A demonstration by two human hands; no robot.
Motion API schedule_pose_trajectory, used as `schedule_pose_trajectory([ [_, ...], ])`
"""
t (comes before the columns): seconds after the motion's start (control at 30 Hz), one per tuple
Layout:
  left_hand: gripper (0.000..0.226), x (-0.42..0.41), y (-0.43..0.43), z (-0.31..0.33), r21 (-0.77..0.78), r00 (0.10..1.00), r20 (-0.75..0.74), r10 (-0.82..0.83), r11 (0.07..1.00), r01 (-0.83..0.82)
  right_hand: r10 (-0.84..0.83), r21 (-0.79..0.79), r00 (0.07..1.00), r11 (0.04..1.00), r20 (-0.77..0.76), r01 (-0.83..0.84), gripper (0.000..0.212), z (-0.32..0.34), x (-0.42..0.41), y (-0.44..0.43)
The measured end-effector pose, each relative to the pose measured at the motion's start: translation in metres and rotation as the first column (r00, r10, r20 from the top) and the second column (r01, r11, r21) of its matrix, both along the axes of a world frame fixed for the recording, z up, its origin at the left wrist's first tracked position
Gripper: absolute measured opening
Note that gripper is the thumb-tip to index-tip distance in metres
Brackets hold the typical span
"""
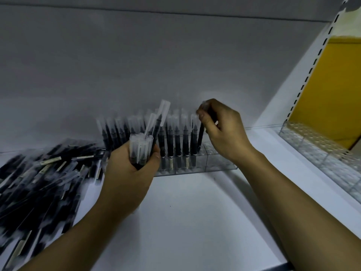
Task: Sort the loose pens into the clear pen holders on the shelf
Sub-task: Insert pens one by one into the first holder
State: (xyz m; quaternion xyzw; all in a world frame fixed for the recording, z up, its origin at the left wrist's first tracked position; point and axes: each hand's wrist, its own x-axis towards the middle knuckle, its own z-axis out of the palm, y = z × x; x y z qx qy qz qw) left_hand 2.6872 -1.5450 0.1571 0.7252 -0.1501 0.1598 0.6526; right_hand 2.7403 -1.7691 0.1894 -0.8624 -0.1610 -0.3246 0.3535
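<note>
The left hand (129, 173) gripped a bundle of capped black pens (141, 147) upright, just in front of the clear pen holder (195, 165) that stood along the back edge of the shelf (185, 212). The right hand (220, 132) pinched the top of a single pen (200, 135), its cap mostly hidden by the fingers. The pen's lower end met the holder near its right end, though I couldn't tell whether it was seated. The pens standing in the holder had clear caps that blurred together. A heap of loose pens (45, 173) sprawled at the shelf's left edge, cut off from view. A second clear holder (312, 145) sat at the right edge, partly out of sight.
</note>
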Motion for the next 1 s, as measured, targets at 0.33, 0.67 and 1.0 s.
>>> schedule_pose_trajectory([
  [0.33,0.013,-0.003,-0.003,0.002,0.046,0.999,-0.002,-0.052,0.998,0.052,-0.02,-0.145,0.995,0.989,-0.102,0.005,0.024,0.001,-0.003,-0.008],
  [0.67,0.013,-0.002,0.002,0.005,0.084,0.997,-0.057,-0.057,0.995,0.062,-0.005,0.676,0.937,0.691,-0.35,0.256,0.042,-0.009,0.003,-0.019],
  [1.0,0.02,-0.007,0.003,0.013,0.161,0.981,-0.108,-0.159,0.971,0.175,0.501,0.567,0.865,0.703,0.032,-0.428,0.019,0.012,-0.051,0.045],
])
